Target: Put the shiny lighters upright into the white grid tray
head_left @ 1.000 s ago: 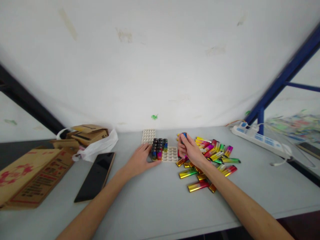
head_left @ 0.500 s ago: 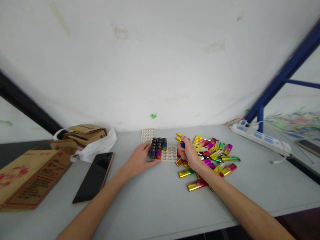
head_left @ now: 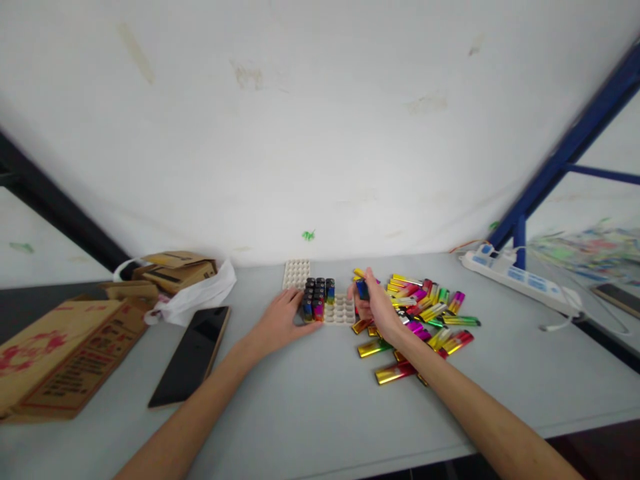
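My left hand (head_left: pixel 285 315) rests on the table against the left side of a cream tray (head_left: pixel 341 311) with round pockets. Its thumb lies along the front edge and its fingers curl round the left side, holding the tray. Several dark-topped lighters (head_left: pixel 315 297), blue, red and yellow lower down, stand upright in the tray's left part. To the right of the tray, my right hand (head_left: pixel 376 307) is closed round a blue lighter (head_left: pixel 363 289) with its upper end showing. Below and right of this hand lies a loose pile of shiny gold, red, green and purple lighters (head_left: pixel 433 310).
Another cream tray (head_left: pixel 297 273) lies behind, near the wall. On the left are a dark phone (head_left: pixel 190 357), a white plastic bag (head_left: pixel 200 293), a small carton (head_left: pixel 177 270) and a larger cardboard box (head_left: pixel 75 353). A white power strip (head_left: pixel 520 280) with cables lies at the right.
My right hand has turned slightly, and more of the blue lighter shows in it. My left hand stays at the tray. The whole view has shifted a little.
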Tool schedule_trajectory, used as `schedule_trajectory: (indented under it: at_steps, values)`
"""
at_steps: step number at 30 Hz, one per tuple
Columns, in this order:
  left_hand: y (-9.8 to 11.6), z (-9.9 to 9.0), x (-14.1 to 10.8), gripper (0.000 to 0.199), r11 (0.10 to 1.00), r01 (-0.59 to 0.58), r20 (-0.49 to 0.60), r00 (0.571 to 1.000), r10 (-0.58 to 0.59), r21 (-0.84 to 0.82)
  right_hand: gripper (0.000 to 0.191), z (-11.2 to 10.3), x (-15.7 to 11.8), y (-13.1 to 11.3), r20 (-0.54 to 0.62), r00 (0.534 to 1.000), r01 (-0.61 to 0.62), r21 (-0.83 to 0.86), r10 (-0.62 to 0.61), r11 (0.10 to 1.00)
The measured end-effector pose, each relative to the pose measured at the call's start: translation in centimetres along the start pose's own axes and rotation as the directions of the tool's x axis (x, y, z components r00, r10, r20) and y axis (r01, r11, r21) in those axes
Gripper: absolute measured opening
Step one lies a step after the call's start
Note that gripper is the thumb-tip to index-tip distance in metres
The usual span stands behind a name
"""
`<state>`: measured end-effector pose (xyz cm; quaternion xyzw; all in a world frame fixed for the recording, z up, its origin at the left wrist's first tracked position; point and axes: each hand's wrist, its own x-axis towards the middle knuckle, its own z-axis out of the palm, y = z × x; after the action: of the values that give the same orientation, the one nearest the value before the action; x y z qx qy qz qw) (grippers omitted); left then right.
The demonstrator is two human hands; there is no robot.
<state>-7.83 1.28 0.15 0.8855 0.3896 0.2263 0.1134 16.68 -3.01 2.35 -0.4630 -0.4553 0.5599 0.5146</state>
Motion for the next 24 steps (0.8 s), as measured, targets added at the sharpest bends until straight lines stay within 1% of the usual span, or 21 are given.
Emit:
schedule_trajectory:
  at_steps: [2, 3, 4, 5, 6, 8, 9, 10, 11, 12, 14, 16, 19, 21, 24]
  values:
    - [0.1, -0.1, 0.0, 0.059, 1.000, 0.001, -0.009, 1.000, -0.001, -0.012, 0.065, 0.1, -0.1, 0.0, 0.029, 0.997, 0.072, -0.012, -0.072, 0.997]
    - [0.2, -0.2, 0.0, 0.059, 1.000, 0.002, -0.011, 1.000, -0.002, -0.016, 0.062, 0.1, -0.2, 0.1, 0.033, 0.993, 0.116, -0.055, -0.114, 0.992]
    - [0.3, -0.2, 0.0, 0.059, 1.000, 0.003, -0.013, 1.000, -0.003, -0.019, 0.058, 0.2, -0.3, 0.1, 0.044, 0.985, 0.171, -0.134, -0.167, 0.976]
    - [0.3, -0.2, 0.0, 0.059, 1.000, 0.002, -0.014, 1.000, -0.003, -0.020, 0.054, 0.2, -0.4, 0.2, 0.052, 0.972, 0.235, -0.239, -0.229, 0.942]
    - [0.4, -0.2, 0.0, 0.059, 1.000, 0.002, -0.013, 1.000, -0.002, -0.021, 0.050, 0.1, -0.4, 0.2, 0.062, 0.952, 0.300, -0.357, -0.299, 0.884]
    - [0.4, -0.2, 0.0, 0.059, 1.000, 0.002, -0.009, 1.000, -0.003, -0.018, 0.044, 0.1, -0.6, 0.1, 0.100, 0.893, 0.414, -0.569, -0.440, 0.711]
    - [0.5, -0.2, 0.0, 0.058, 1.000, 0.004, -0.006, 1.000, -0.004, -0.013, 0.042, 0.0, -0.7, 0.0, 0.130, 0.863, 0.448, -0.642, -0.487, 0.622]
    - [0.4, -0.2, 0.0, 0.058, 1.000, 0.006, -0.001, 1.000, -0.006, -0.008, 0.041, 0.0, -0.8, -0.1, 0.161, 0.845, 0.464, -0.693, -0.509, 0.552]
    - [0.4, -0.2, 0.0, 0.058, 1.000, 0.007, 0.004, 1.000, -0.007, -0.003, 0.040, -0.1, -0.8, -0.3, 0.187, 0.841, 0.466, -0.726, -0.507, 0.505]
    - [0.4, -0.2, 0.0, 0.059, 1.000, 0.007, 0.008, 1.000, -0.007, 0.004, 0.039, -0.1, -0.9, -0.4, 0.202, 0.847, 0.458, -0.747, -0.491, 0.482]
    - [0.5, -0.1, 0.0, 0.060, 1.000, 0.006, 0.010, 1.000, -0.006, 0.017, 0.035, -0.2, -1.0, -0.7, 0.200, 0.861, 0.434, -0.767, -0.468, 0.472]
    - [0.5, -0.2, 0.0, 0.059, 1.000, 0.006, 0.009, 1.000, -0.006, 0.024, 0.030, -0.3, -1.0, -0.7, 0.190, 0.860, 0.429, -0.771, -0.473, 0.470]
    - [0.5, -0.1, 0.0, 0.057, 1.000, 0.007, -0.001, 1.000, -0.007, 0.010, 0.027, -0.5, -0.7, -0.3, 0.238, 0.852, 0.453, -0.782, -0.466, 0.428]
    - [0.5, -0.1, 0.0, 0.057, 1.000, 0.006, -0.013, 1.000, -0.006, -0.007, 0.028, -0.7, -0.4, 0.1, 0.302, 0.845, 0.471, -0.812, -0.441, 0.346]
    - [0.4, 0.0, 0.0, 0.055, 1.000, 0.006, -0.026, 1.000, -0.007, -0.020, 0.026, -0.6, 0.0, 0.4, 0.398, 0.823, 0.490, -0.858, -0.405, 0.154]
